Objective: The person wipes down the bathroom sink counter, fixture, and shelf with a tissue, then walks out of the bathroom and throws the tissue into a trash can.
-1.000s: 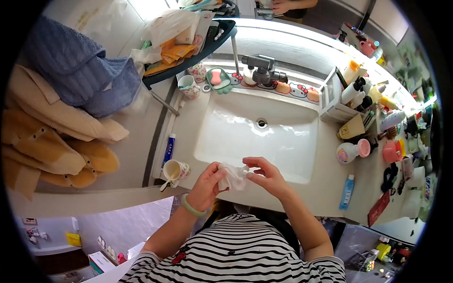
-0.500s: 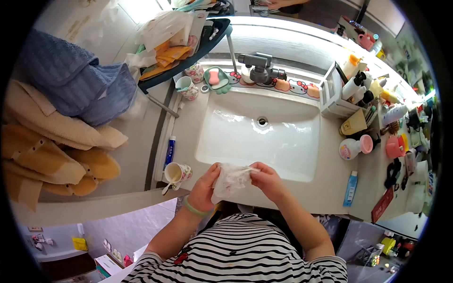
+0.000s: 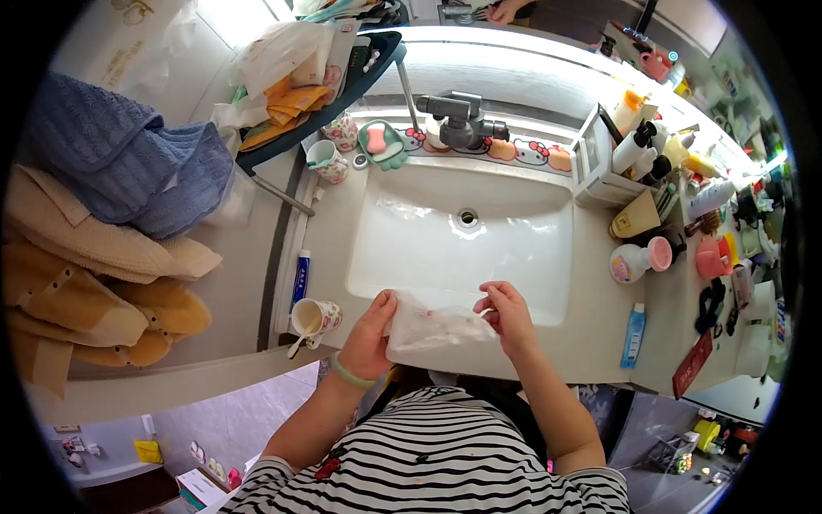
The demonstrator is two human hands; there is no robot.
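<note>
A thin, crinkled white tissue-like sheet [image 3: 437,330] hangs between my hands, in front of the sink's near edge; whether it is paper or thin plastic, I cannot tell. My left hand [image 3: 368,334] is closed on its left side, thumb on top, with a pale green band at the wrist. At the opposite end, my right hand [image 3: 507,317] pinches the sheet's right corner between curled fingers. Behind both hands lies the white sink [image 3: 402,265] with a round drain [image 3: 467,218].
A dark faucet [image 3: 467,120] stands behind the sink. On the left are a floral cup [image 3: 330,319], a toothpaste tube [image 3: 300,278] and a soap dish [image 3: 394,154]. At right are a blue tube [image 3: 634,336], a pink-capped bottle [image 3: 629,261] and a white rack [image 3: 595,171].
The sheet has gone from bunched to stretched wider. My right hand has moved slightly right, away from my left hand. The camera view has shifted slightly.
</note>
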